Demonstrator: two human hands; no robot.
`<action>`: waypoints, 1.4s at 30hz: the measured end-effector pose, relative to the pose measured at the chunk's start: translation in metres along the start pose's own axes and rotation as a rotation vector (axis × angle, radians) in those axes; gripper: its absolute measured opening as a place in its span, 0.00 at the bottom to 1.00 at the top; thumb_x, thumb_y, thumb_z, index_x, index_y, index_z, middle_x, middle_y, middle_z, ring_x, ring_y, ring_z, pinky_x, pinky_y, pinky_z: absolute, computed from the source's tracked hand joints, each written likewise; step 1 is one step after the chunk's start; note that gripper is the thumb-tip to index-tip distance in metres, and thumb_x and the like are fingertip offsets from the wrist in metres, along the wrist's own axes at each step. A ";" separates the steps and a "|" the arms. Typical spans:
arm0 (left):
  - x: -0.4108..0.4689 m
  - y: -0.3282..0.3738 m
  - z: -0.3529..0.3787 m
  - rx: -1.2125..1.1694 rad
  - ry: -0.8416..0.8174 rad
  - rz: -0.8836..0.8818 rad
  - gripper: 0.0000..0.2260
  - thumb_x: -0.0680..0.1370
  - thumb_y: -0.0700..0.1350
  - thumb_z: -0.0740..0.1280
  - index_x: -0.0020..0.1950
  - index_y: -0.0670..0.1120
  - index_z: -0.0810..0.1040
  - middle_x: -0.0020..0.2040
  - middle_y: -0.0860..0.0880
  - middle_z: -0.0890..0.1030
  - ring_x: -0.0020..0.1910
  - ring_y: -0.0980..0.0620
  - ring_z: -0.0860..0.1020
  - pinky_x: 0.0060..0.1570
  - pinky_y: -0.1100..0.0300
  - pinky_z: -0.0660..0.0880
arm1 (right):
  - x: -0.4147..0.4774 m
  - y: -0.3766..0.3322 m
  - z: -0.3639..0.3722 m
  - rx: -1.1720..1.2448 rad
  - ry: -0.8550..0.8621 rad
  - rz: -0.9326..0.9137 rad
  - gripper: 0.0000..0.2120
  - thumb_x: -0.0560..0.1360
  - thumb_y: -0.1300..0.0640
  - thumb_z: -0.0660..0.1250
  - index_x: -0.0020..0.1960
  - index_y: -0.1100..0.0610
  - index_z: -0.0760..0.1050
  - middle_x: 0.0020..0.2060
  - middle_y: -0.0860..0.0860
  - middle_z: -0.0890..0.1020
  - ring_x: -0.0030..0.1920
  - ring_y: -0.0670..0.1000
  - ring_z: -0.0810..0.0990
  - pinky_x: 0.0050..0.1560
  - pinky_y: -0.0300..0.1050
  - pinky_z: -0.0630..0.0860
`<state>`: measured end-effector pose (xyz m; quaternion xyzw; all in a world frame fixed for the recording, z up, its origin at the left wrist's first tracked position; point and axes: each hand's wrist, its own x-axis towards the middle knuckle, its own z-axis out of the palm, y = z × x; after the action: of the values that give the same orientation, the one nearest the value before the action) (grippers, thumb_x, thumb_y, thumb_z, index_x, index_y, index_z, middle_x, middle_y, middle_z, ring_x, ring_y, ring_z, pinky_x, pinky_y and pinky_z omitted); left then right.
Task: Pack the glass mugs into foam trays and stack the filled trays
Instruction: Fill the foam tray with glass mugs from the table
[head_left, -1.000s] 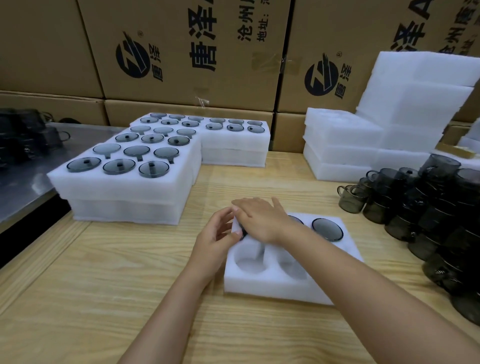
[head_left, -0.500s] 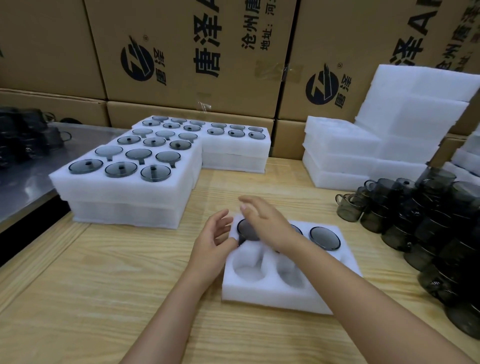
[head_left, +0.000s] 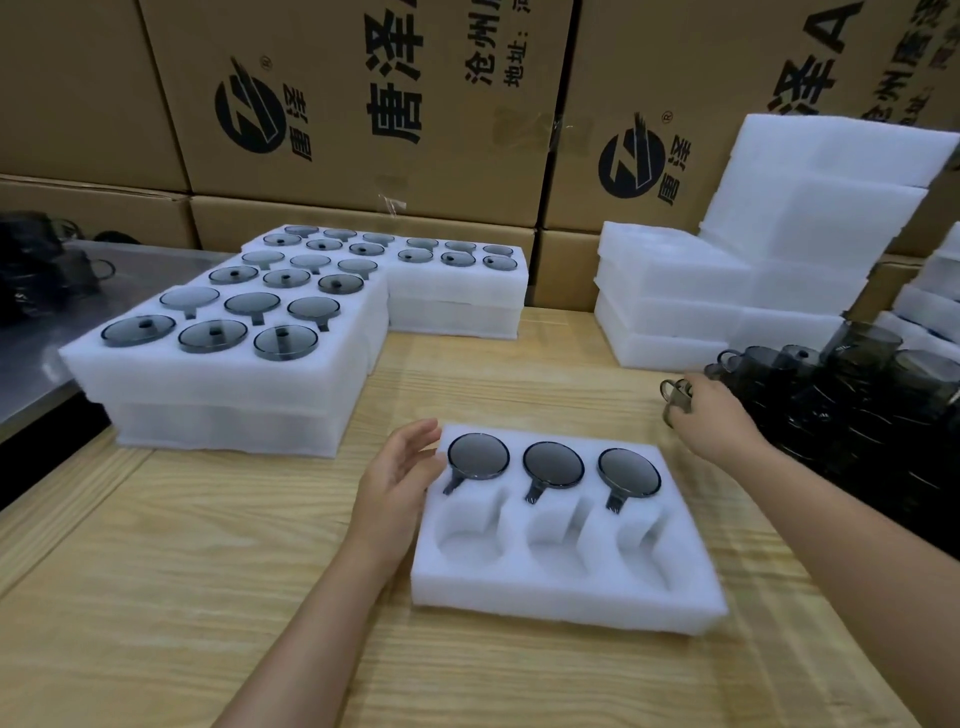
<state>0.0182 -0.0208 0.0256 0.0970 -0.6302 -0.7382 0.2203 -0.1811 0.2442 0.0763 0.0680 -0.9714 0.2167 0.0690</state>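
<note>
Foam tray (head_left: 566, 592) sits near-centre on the wooden table (head_left: 182, 571). The far row holds three smoked-glass mugs (head_left: 553, 465), mouths up, handles pointing near in their slots. The three near-row pockets (head_left: 470, 538) have nothing in them.

Left hand (head_left: 397, 480): fingers straight-ish and relaxed, holding nothing, against the tray's far-left corner just beside the leftmost mug.

Right hand (head_left: 714, 418): reached out right and far, well apart from the tray, fingers curled over a loose mug (head_left: 674, 397) at the left edge of the mug pile (head_left: 857, 395). Only the mug's handle side shows; can't tell if it's lifted off the table.

Far left: two-high stack of filled trays (head_left: 218, 395), and a second filled stack (head_left: 457, 301) behind it. Far right: blank foam trays (head_left: 670, 291) stacked behind the pile. Printed cardboard boxes (head_left: 363, 130) wall off the back.
</note>
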 end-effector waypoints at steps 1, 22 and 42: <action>0.000 0.000 0.000 -0.006 0.003 -0.009 0.16 0.69 0.45 0.69 0.56 0.52 0.78 0.58 0.53 0.79 0.53 0.58 0.79 0.55 0.57 0.74 | 0.002 0.000 0.001 -0.026 -0.023 0.002 0.09 0.74 0.61 0.60 0.54 0.61 0.72 0.55 0.60 0.76 0.53 0.59 0.73 0.48 0.47 0.69; -0.002 0.003 -0.001 0.035 -0.150 -0.061 0.28 0.62 0.38 0.64 0.61 0.52 0.76 0.62 0.49 0.78 0.65 0.49 0.74 0.60 0.50 0.73 | -0.129 0.006 0.001 -0.121 0.352 0.060 0.08 0.75 0.61 0.63 0.45 0.54 0.81 0.43 0.56 0.81 0.51 0.60 0.69 0.47 0.49 0.59; -0.023 0.005 0.008 -0.108 -0.059 0.002 0.34 0.56 0.31 0.59 0.60 0.50 0.78 0.54 0.50 0.83 0.51 0.53 0.82 0.41 0.62 0.79 | -0.133 0.031 -0.003 0.389 0.201 0.039 0.32 0.69 0.53 0.74 0.69 0.54 0.66 0.59 0.48 0.67 0.57 0.48 0.71 0.54 0.40 0.65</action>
<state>0.0362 -0.0042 0.0291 0.0624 -0.5956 -0.7735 0.2073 -0.0553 0.2872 0.0442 0.0395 -0.9007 0.4069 0.1471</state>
